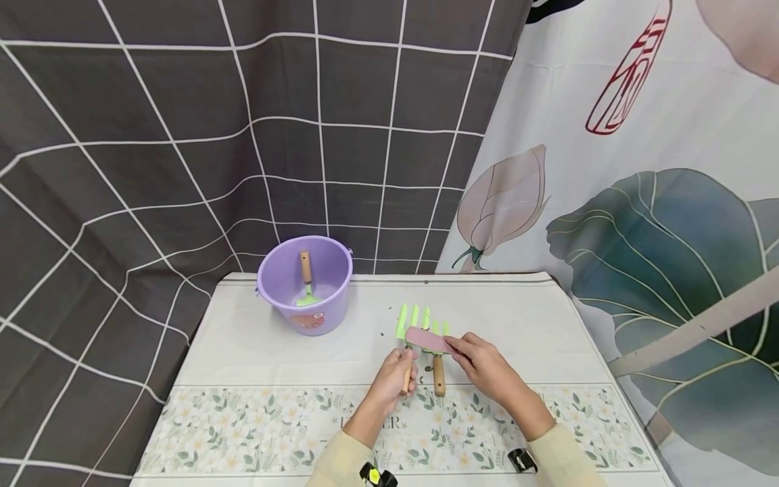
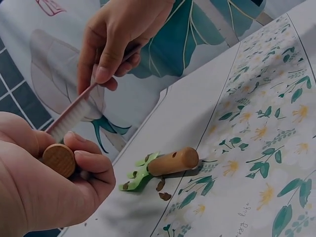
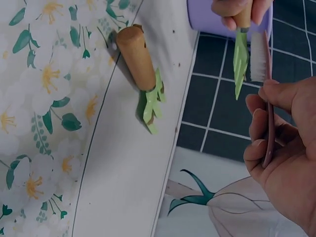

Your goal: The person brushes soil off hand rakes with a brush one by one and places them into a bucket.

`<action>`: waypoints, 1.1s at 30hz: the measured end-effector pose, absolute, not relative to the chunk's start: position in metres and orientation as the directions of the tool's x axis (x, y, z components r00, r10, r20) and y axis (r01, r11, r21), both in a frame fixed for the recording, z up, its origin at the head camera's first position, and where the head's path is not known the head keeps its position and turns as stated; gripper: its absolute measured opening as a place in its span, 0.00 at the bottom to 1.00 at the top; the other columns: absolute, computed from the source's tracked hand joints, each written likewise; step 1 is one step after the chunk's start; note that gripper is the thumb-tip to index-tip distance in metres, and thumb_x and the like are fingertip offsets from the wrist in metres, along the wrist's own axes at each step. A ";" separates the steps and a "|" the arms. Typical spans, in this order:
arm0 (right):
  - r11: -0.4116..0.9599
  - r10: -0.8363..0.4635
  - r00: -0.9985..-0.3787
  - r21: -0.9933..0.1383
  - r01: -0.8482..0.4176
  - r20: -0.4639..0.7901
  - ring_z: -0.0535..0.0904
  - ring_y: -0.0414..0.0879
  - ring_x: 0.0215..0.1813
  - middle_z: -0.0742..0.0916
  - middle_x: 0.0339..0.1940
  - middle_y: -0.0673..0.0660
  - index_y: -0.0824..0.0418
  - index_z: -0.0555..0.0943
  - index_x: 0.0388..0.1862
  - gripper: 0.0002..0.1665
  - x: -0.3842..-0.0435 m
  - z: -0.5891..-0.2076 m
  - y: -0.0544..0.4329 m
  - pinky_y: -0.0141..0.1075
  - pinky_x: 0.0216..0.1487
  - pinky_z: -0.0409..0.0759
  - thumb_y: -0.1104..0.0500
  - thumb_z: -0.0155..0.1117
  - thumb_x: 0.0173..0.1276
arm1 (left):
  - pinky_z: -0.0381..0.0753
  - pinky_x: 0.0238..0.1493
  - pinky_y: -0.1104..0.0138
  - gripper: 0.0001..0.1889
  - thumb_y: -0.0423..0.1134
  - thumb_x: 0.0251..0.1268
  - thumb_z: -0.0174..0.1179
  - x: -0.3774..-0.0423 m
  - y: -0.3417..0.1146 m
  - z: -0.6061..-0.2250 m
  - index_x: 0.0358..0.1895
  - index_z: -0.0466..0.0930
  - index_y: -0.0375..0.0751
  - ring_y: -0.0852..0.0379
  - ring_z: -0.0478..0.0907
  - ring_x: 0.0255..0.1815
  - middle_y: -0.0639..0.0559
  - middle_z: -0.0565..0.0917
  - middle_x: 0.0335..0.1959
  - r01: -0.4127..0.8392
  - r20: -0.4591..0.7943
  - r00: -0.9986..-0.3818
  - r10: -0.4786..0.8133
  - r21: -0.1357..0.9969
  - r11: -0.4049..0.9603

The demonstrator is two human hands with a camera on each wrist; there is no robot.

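Note:
My left hand [image 1: 389, 380] grips the wooden handle of a small green garden fork [image 3: 240, 61], its tines pointing away from me. In my right hand [image 1: 489, 364] is a pink brush [image 3: 269, 118] with white bristles, pinched between thumb and fingers. The bristles are right beside the fork's green metal in the right wrist view. Between the hands, a second green fork [image 2: 170, 163] with a wooden handle lies on the table. Brown bits of dirt [image 2: 164, 196] cling to its tines and lie near it. The brush overlaps both forks in the head view.
A purple bucket [image 1: 338, 308] stands at the table's back left, with a wooden-handled green tool [image 1: 306, 267] leaning inside. Dark crumbs dot the white tablecloth [image 1: 499, 311], which has a floral band along the front. Grid-patterned and floral curtains hang behind the table.

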State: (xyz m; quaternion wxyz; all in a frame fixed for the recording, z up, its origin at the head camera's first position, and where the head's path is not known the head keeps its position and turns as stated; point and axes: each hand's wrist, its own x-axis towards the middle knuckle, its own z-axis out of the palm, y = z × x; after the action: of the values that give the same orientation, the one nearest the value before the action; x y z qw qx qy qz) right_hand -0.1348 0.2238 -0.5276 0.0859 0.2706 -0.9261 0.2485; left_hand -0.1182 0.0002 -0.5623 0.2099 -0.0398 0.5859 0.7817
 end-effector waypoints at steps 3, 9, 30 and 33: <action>0.726 -0.470 -0.828 -0.399 -0.560 0.306 0.68 0.31 0.30 0.83 0.37 0.50 0.63 0.84 0.61 0.20 -0.137 -0.529 0.221 0.25 0.26 0.71 0.67 0.68 0.72 | 0.66 0.19 0.76 0.19 0.47 0.87 0.39 -0.117 0.002 -0.560 0.60 0.64 0.31 0.64 0.66 0.19 0.55 0.70 0.28 -0.368 -0.310 -0.912 0.268 0.907 -0.205; 0.752 -0.442 -0.847 -0.393 -0.529 0.296 0.69 0.32 0.30 0.82 0.36 0.52 0.63 0.84 0.62 0.20 -0.144 -0.531 0.218 0.27 0.27 0.72 0.66 0.68 0.72 | 0.65 0.19 0.77 0.16 0.46 0.87 0.39 -0.115 0.002 -0.556 0.57 0.64 0.36 0.64 0.64 0.20 0.56 0.68 0.28 -0.371 -0.313 -0.912 0.263 0.904 -0.210; 0.816 -0.264 -0.915 -0.434 -0.380 0.304 0.76 0.41 0.34 0.86 0.40 0.57 0.64 0.82 0.65 0.20 -0.173 -0.530 0.233 0.35 0.31 0.77 0.64 0.65 0.75 | 0.62 0.19 0.77 0.13 0.46 0.87 0.40 -0.115 0.001 -0.553 0.53 0.66 0.39 0.65 0.63 0.19 0.56 0.67 0.27 -0.399 -0.334 -0.901 0.277 0.889 -0.227; 0.805 -0.262 -0.909 -0.447 -0.391 0.323 0.74 0.40 0.33 0.86 0.40 0.57 0.64 0.81 0.65 0.20 -0.170 -0.527 0.234 0.33 0.30 0.75 0.64 0.64 0.75 | 0.63 0.20 0.76 0.13 0.46 0.87 0.40 -0.115 0.000 -0.553 0.54 0.65 0.39 0.64 0.63 0.19 0.56 0.67 0.27 -0.400 -0.336 -0.901 0.275 0.888 -0.226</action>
State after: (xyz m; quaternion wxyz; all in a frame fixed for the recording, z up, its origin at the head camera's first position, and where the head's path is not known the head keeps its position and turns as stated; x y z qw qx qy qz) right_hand -0.1700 0.2340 -0.5267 0.1236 0.1732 -0.9419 0.2600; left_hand -0.1146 -0.0003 -0.5532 0.2161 -0.0536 0.5834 0.7811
